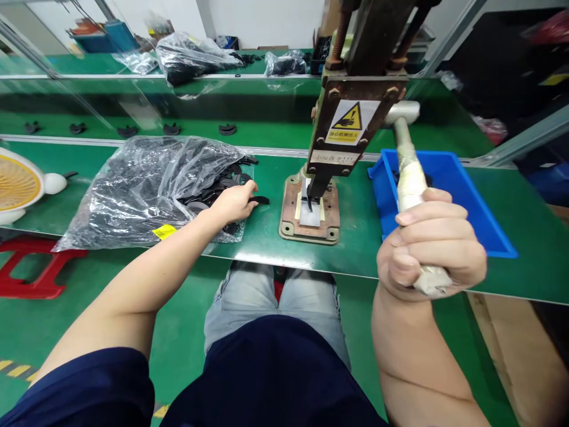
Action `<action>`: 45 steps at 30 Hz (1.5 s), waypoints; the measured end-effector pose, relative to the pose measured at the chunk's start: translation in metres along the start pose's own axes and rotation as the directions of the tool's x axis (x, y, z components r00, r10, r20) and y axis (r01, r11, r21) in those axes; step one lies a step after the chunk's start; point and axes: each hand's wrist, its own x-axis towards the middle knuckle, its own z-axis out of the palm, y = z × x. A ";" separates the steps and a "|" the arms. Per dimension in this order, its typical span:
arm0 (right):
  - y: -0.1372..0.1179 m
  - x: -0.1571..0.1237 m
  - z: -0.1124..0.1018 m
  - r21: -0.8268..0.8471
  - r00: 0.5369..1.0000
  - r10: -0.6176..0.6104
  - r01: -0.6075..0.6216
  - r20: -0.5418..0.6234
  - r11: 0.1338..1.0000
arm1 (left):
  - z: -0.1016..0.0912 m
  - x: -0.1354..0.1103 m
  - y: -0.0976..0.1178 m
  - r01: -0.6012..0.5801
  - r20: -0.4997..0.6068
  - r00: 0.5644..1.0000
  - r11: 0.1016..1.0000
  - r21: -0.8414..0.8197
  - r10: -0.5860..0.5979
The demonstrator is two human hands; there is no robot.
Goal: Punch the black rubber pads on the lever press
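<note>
My right hand (438,246) is wrapped round the taped lever handle (409,169) of a manual press (333,127). On the press base (288,216), a small black curved part (310,205) sits on a light metal plate, right under the ram. My left hand (235,203) pinches a black curved piece (261,200) between thumb and fingers, at the open mouth of a clear plastic bag (133,190). Many similar black parts (213,193) spill from that bag beside the hand.
A blue bin (471,201) stands right of the press. White-and-yellow fan (20,184) lies at the left. Behind, several black parts (171,128) are spaced along a green strip. More bags (191,56) lie farther back. A red stool (40,267) is below the table's left edge.
</note>
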 end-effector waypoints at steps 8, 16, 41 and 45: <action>-0.002 0.000 0.000 -0.040 1.000 0.019 -0.019 0.007 0.999 | 0.002 0.022 0.036 0.121 0.078 0.993 0.759 -0.639 -0.093; -0.002 0.002 -0.002 -0.041 0.999 0.002 -0.001 0.033 0.999 | 0.014 0.043 0.093 0.155 0.133 0.988 0.476 -0.866 -0.078; -0.005 0.000 -0.004 -0.080 0.999 0.043 -0.040 0.030 0.996 | 0.012 0.065 0.094 0.356 0.413 0.909 0.408 -0.841 0.060; -0.004 0.000 -0.008 -0.061 0.997 0.031 -0.027 0.063 0.998 | 0.012 0.065 0.080 0.260 0.318 0.945 0.418 -0.870 0.074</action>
